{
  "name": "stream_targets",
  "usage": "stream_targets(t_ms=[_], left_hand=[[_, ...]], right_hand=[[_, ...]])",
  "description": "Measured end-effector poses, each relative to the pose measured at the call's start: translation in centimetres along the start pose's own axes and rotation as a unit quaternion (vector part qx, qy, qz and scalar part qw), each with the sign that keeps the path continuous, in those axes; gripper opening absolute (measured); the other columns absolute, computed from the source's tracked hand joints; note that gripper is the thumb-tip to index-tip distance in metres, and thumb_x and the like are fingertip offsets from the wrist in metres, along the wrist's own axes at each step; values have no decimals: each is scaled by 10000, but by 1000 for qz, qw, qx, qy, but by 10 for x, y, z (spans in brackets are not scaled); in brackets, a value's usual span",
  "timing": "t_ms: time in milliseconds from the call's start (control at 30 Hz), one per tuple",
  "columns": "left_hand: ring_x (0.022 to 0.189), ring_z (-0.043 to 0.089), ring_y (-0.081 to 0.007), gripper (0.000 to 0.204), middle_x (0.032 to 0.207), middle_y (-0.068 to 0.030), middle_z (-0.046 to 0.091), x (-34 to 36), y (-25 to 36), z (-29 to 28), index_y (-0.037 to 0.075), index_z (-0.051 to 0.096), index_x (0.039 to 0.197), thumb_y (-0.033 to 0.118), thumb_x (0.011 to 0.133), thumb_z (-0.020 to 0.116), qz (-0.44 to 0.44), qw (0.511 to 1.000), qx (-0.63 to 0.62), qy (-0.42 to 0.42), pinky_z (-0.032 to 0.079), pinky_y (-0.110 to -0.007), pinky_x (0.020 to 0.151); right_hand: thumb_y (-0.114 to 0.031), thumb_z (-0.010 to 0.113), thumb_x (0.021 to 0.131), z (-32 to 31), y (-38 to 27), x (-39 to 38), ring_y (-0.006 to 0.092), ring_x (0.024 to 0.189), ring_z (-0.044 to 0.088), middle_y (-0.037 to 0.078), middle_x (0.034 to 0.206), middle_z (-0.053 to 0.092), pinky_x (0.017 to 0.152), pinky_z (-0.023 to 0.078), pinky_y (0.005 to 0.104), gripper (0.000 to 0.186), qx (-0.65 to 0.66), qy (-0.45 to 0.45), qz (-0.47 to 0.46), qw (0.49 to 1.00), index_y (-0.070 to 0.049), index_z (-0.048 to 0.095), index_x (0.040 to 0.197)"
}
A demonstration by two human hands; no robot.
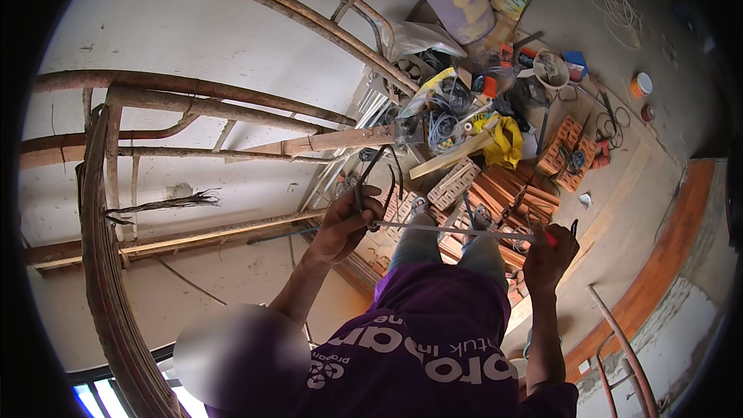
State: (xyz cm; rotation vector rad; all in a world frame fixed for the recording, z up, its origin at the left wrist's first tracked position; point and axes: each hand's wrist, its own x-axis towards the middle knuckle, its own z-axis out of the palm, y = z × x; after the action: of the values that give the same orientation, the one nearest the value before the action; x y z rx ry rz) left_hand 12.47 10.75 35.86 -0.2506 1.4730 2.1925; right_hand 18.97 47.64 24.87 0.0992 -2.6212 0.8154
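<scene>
My left hand [344, 223] is raised in front of me, with its fingers closed around a bundle of thin black wires [381, 174] that loop upward. A thin pale strip [457, 230] runs level from that hand to my right hand [551, 255]. The right hand grips the strip's other end, where a small red part [549, 237] shows at the fingers. A short black piece [574, 226] sticks up beside that hand. I cannot tell what the red and black parts are. Below me are my purple shirt [433, 325] and grey trouser legs, with my feet on stacked bricks [453, 184].
Rough wooden scaffold poles [201, 89] cross a pale wall on the left. On the floor below lie orange bricks [561, 147], a yellow cloth [507, 142], cable coils [443, 128], a bucket [551, 68] and scattered tools. An orange board [665, 255] and a rusty metal frame [619, 340] are at the right.
</scene>
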Motion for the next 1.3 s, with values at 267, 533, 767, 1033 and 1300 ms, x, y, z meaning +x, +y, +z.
stream_targets(t_ms=[267,533,767,1033,1300], left_hand=[[951,570,-142,411,1036,-82,612,-1,3,10,11,441,1303,25,917,583,3,1000,-18,-20,446,-289,835],[928,582,-163,452,996,-82,601,1,3,13,16,445,1319,4,887,580,-9,999,-28,-22,489,-309,823],[939,572,-140,485,1041,-84,614,1,5,17,20,421,1352,-14,893,575,-27,999,-36,-21,445,-279,809],[919,597,-159,575,1061,-87,602,1,3,30,18,377,1389,-19,862,603,-56,996,-59,-32,495,-290,816],[1007,562,-144,576,1123,-88,587,-1,1,62,31,371,1395,13,879,627,-112,981,-111,-113,465,-270,837]], right_hand=[[34,634,713,-35,4,25,287,963,536,96,1033,568,862,371,433,465,-33,8,-54,998,-152,667,1138],[52,627,685,-35,10,22,289,989,538,101,1057,575,874,383,437,420,-10,8,-37,999,-119,680,1065],[48,610,733,-9,12,-5,286,998,532,109,1040,576,867,408,409,326,70,-48,31,996,-98,681,1016],[74,629,719,34,19,-38,281,900,562,110,964,594,767,445,377,245,253,-99,95,958,-62,672,918],[-3,534,875,94,19,-77,230,886,586,123,999,586,763,470,340,125,427,-169,100,883,-17,612,972]])
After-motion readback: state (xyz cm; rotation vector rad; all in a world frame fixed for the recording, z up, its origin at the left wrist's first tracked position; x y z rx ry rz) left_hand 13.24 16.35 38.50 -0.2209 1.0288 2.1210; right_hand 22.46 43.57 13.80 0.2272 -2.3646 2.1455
